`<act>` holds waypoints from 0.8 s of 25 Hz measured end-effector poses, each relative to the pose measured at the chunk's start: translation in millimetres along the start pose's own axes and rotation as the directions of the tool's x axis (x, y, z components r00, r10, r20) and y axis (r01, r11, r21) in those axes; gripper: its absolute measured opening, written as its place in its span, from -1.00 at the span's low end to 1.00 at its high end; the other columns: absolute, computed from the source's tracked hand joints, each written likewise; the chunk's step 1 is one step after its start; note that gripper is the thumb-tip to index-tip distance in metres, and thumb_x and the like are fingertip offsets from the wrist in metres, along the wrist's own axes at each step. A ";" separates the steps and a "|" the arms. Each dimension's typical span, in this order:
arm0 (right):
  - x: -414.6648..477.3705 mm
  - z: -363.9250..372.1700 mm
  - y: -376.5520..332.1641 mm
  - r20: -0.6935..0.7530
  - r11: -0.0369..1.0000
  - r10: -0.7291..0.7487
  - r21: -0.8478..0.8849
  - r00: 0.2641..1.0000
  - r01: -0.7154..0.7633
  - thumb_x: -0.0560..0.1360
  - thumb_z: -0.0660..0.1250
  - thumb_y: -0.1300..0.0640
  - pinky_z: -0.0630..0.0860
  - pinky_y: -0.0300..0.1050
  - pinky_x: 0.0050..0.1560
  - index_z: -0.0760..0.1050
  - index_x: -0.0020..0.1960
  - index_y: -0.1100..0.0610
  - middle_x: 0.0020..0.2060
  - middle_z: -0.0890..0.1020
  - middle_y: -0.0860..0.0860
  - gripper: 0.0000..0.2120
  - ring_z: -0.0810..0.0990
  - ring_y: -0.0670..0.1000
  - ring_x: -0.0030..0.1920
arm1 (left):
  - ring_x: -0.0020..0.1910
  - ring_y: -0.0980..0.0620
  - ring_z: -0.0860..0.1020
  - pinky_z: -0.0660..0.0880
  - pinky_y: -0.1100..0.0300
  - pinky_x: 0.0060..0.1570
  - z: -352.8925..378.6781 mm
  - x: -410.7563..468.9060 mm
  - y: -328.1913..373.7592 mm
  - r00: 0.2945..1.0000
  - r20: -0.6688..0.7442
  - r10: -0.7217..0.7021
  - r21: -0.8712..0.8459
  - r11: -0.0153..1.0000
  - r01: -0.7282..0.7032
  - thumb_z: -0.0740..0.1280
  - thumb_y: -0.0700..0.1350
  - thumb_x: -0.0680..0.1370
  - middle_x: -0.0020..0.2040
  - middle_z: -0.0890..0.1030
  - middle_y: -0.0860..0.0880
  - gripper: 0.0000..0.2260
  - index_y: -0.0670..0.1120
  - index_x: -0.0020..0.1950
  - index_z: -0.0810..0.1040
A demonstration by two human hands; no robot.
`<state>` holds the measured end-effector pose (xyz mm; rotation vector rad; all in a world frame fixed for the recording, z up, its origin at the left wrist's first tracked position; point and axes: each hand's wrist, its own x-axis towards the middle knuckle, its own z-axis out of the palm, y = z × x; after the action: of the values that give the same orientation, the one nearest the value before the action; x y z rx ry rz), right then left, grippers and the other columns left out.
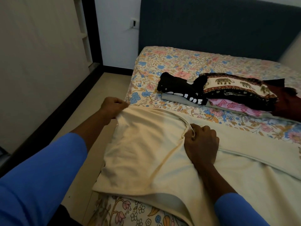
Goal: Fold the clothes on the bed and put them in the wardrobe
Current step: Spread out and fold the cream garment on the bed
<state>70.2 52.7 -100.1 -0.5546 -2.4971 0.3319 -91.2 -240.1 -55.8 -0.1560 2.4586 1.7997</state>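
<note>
A cream garment (143,154) lies spread over the near edge of the bed (179,62), part of it hanging past the side. My left hand (114,106) grips its upper left corner off the bed's edge. My right hand (202,141) grips a bunched fold at its upper middle, pressing on the mattress. Behind them lies a stack of folded clothes: a black shirt with white letters (180,88) on a grey piece (177,99), and an elephant-print cloth (236,88) over a pink garment (234,106).
A dark upholstered headboard (211,26) stands at the back. A pale wardrobe front (40,62) runs along the left, with a strip of beige floor (97,95) between it and the bed. A wall socket (134,23) sits on the white wall.
</note>
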 end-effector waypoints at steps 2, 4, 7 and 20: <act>-0.3 -1.1 1.2 -0.040 0.996 0.029 0.084 0.999 -0.025 0.62 0.26 0.05 0.49 0.14 0.03 0.61 0.23 0.09 -0.01 0.60 0.11 -0.74 0.51 0.16 0.01 | 0.02 -0.06 0.63 0.58 0.14 -0.16 -6.5 -3.5 5.0 0.989 0.119 0.089 0.100 0.990 -0.101 0.52 0.06 0.52 0.01 0.63 -0.01 -0.78 -0.03 0.07 0.66; 1.5 -1.9 3.1 -0.087 0.972 0.104 0.218 0.991 -0.083 0.66 0.21 0.08 0.53 0.15 0.01 0.57 0.21 0.12 0.01 0.56 0.12 -0.77 0.54 0.17 0.00 | 0.02 0.00 0.62 0.59 0.15 -0.20 -11.6 -4.5 6.1 0.958 0.284 -0.036 0.182 0.983 -0.017 0.56 -0.02 0.49 0.09 0.61 0.00 -0.68 0.01 0.20 0.62; 1.5 -2.2 3.6 -0.129 0.916 0.225 0.366 0.966 -0.164 0.71 0.14 0.10 0.44 -0.01 -0.01 0.50 0.21 0.11 0.08 0.55 0.10 -0.80 0.54 0.15 0.03 | 0.02 -0.02 0.62 0.55 0.18 -0.11 -11.9 6.5 -1.2 0.978 0.171 0.123 0.316 0.933 -0.173 0.63 -0.17 0.40 0.14 0.65 -0.06 -0.59 -0.03 0.21 0.64; 20.9 -0.1 1.3 -0.023 0.916 0.378 0.153 0.926 -0.370 0.68 0.21 0.01 0.48 0.06 0.00 0.48 0.19 0.09 0.03 0.63 0.12 -0.80 0.60 0.18 0.00 | -0.01 -0.05 0.59 0.60 0.03 0.02 -5.8 5.1 -0.5 0.973 0.149 0.176 0.834 0.506 -0.219 0.42 0.02 0.50 0.07 0.66 -0.01 -0.87 0.05 0.02 0.66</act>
<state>54.7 63.4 -90.7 -0.9693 -2.2831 0.6321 -96.2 -245.9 -55.2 0.2567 3.0750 0.3984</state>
